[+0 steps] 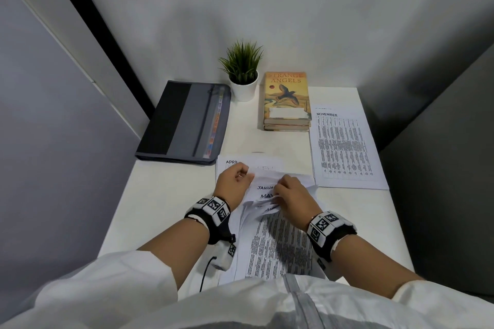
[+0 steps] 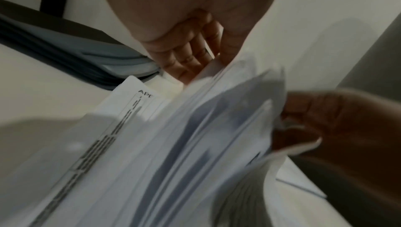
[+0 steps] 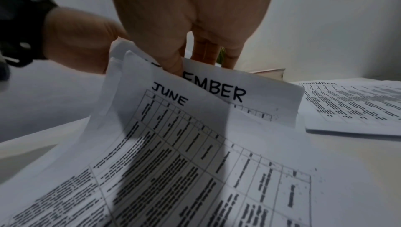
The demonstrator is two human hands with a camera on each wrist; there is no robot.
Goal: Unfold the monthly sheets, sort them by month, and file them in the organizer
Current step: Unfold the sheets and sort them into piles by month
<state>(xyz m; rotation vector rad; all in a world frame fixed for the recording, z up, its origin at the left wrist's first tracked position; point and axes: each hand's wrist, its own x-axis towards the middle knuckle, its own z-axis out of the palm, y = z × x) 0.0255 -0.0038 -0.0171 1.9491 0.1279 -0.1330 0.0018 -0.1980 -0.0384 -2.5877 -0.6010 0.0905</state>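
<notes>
A loose stack of monthly sheets [image 1: 270,238] lies on the white table in front of me, with January and May headings showing. My left hand [image 1: 235,179] pinches the upper left edges of lifted sheets [image 2: 217,110]. My right hand [image 1: 291,192] grips the top edges of other sheets; the right wrist view shows a June sheet [image 3: 173,145] and one ending in "EMBER" [image 3: 249,96] under its thumb. An April sheet [image 1: 235,162] lies flat behind the stack. A November sheet [image 1: 344,147] lies flat at the right. The grey organizer [image 1: 184,123] lies closed at the back left.
A potted plant [image 1: 243,72] stands at the back centre against the wall. Two stacked books [image 1: 287,101] lie beside it, with a folded white paper on the top cover. Grey partitions close in both sides of the table [image 1: 160,195].
</notes>
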